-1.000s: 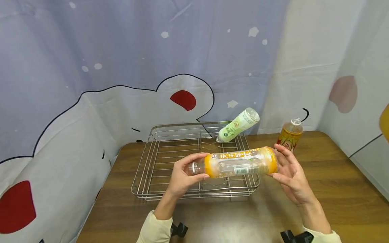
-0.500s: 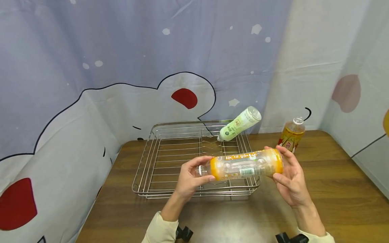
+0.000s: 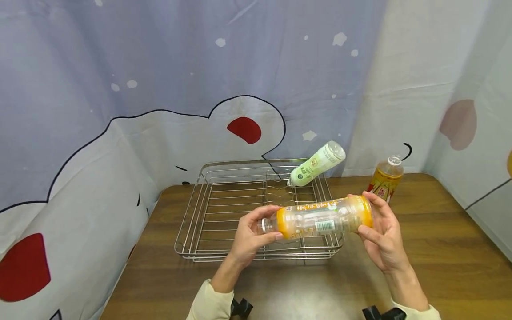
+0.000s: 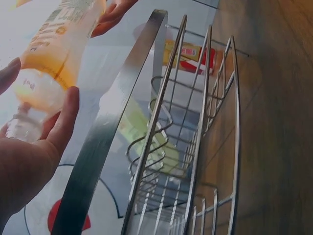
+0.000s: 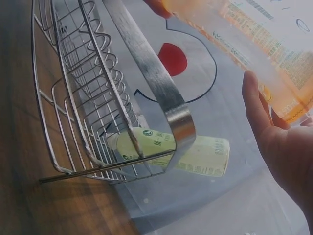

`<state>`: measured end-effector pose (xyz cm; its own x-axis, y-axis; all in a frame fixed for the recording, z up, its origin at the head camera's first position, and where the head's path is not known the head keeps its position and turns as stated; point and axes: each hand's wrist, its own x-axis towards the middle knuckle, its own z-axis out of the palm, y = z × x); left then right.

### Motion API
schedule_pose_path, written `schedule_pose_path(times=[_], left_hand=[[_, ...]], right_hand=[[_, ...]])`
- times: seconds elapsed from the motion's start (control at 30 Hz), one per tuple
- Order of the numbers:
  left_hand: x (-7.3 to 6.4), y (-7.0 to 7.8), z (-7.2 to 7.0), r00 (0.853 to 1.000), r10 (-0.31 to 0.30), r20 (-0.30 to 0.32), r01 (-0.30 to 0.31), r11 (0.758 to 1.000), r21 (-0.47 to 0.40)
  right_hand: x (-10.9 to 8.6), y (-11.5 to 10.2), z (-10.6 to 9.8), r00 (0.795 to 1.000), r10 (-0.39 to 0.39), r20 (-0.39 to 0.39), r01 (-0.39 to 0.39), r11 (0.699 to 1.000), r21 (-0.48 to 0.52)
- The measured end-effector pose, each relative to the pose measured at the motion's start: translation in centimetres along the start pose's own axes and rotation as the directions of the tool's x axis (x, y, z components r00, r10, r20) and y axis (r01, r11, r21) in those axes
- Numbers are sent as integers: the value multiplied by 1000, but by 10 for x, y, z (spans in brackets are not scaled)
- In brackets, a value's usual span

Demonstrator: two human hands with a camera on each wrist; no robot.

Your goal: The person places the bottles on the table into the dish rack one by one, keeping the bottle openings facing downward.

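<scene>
A clear plastic bottle with orange bands lies sideways in the air between both hands, above the front right of a wire dish rack. My left hand grips its neck end, thumb in front and fingers behind. At the base end my right hand holds it between thumb and fingers. A pale green bottle leans neck-down in the rack's back right part, its base sticking out over the rim. In the right wrist view the green bottle shows below the held one.
An amber-labelled bottle stands upright on the wooden table, right of the rack. A patterned curtain hangs behind and at both sides. Wavy wire dividers run inside the rack.
Both hands still hold the orange-banded bottle. Over the last second it has shifted slightly right and a little down in the head view, and the left hand moved with it.
</scene>
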<state>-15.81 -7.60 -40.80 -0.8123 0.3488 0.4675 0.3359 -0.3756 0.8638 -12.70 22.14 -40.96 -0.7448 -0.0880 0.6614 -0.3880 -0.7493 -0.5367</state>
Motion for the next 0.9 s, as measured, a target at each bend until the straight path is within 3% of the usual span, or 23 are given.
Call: schedule_pose_path(times=[0.2, 0.43, 0.67, 0.9], left_hand=[[2, 9, -13, 1000, -16, 19, 15, 1000, 25], [-5, 22, -35, 1000, 14, -26, -10, 992, 122], [-19, 34, -65, 995, 52, -89, -27, 964, 264], [-37, 43, -93, 981, 98, -165, -29, 925, 378]], right_hand=[[4, -8, -5, 1000, -7, -13, 8, 1000, 10], [15, -27, -9, 999, -10, -34, 9, 1000, -21], [27, -45, -17, 993, -40, -112, 27, 993, -114], [37, -58, -25, 986, -52, -161, 31, 991, -129]])
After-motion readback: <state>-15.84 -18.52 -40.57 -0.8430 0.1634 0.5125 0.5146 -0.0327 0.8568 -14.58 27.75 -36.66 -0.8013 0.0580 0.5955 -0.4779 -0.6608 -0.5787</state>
